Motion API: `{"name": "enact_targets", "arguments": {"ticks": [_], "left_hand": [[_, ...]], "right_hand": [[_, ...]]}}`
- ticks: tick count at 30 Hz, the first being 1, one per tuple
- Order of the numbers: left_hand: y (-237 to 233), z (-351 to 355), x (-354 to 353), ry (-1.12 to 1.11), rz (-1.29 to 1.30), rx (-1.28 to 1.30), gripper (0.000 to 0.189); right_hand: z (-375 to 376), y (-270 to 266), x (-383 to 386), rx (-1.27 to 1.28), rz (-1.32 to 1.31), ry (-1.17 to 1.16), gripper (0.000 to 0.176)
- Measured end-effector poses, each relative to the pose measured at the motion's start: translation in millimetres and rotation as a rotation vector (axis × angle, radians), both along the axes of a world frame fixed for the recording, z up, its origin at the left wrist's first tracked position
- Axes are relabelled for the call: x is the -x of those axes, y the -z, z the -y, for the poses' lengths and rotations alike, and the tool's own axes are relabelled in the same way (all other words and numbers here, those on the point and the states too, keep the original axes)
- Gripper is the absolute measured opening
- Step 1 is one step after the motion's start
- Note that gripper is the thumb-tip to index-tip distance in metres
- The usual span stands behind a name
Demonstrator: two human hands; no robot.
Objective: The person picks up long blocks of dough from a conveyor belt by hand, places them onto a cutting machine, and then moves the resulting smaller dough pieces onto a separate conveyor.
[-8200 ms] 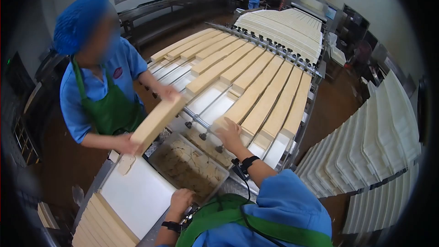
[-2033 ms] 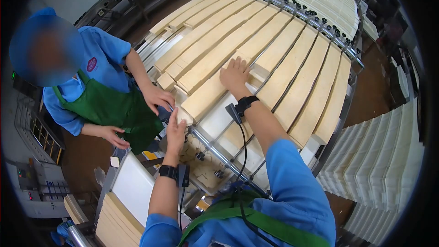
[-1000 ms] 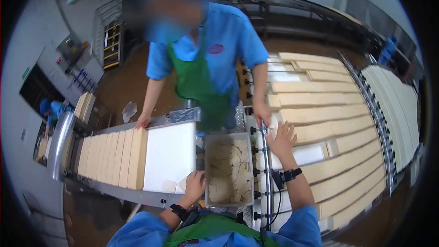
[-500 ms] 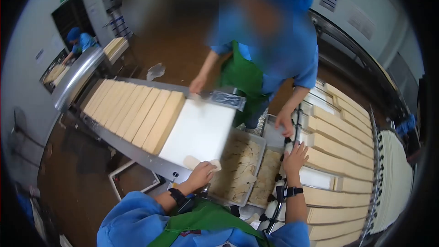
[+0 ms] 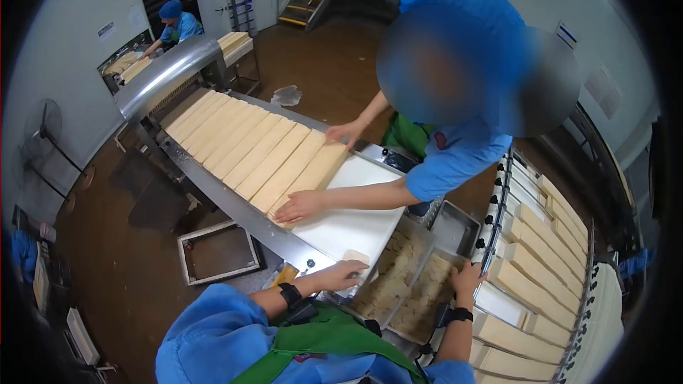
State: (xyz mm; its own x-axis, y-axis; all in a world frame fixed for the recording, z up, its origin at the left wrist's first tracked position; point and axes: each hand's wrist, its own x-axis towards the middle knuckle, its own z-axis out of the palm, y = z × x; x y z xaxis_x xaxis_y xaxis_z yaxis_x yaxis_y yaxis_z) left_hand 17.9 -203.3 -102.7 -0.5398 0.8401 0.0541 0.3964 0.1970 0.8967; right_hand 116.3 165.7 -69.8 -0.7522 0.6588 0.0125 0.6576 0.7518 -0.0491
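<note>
My left hand is at the near corner of the white board, its fingers closed on a small, flat, pale piece. Close to the rail of the right-hand conveyor, my right hand has its fingers apart and nothing visible in them. Long dough strips lie side by side on the left conveyor. Across from me, a co-worker has one hand at each end of the nearest strip.
Between the conveyors stand bins of dough scraps and an empty metal tray. More dough strips lie on the right conveyor. A metal hood arches over the far left end. Another person works in the back.
The view has shifted. The co-worker's hands have moved onto the nearest strip on the left conveyor, one coming away from the right conveyor. My right hand has come down off the right conveyor's strips to its rail.
</note>
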Motion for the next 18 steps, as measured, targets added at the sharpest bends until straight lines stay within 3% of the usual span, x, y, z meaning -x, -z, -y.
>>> {"name": "enact_targets", "arguments": {"ticks": [4, 8, 12, 14, 16, 17, 18], "left_hand": [[-9, 18, 3, -0.064, 0.142, -0.005, 0.033], [-20, 42, 13, -0.259, 0.034, -0.008, 0.02], [-1, 68, 27, -0.514, -0.021, -0.086, 0.017], [1, 84, 37, -0.627, 0.052, 0.023, 0.02], [9, 101, 46, -0.738, 0.041, -0.079, 0.021], [17, 110, 55, -0.769, -0.155, -0.085, 0.021], [5, 116, 60, -0.827, -0.05, 0.033, 0.022]], "right_hand": [[3, -1, 3, -0.014, 0.016, 0.009, 0.047], [3, -11, 4, 0.038, 0.066, 0.015, 0.037], [-15, 11, 5, 0.06, 0.106, 0.009, 0.03], [-24, 29, 2, 0.017, 0.029, -0.007, 0.028], [-11, 10, 6, 0.066, 0.087, 0.025, 0.026], [-15, 15, 6, 0.078, 0.083, 0.036, 0.028], [-20, 20, 4, 0.08, 0.037, 0.06, 0.031]]}}
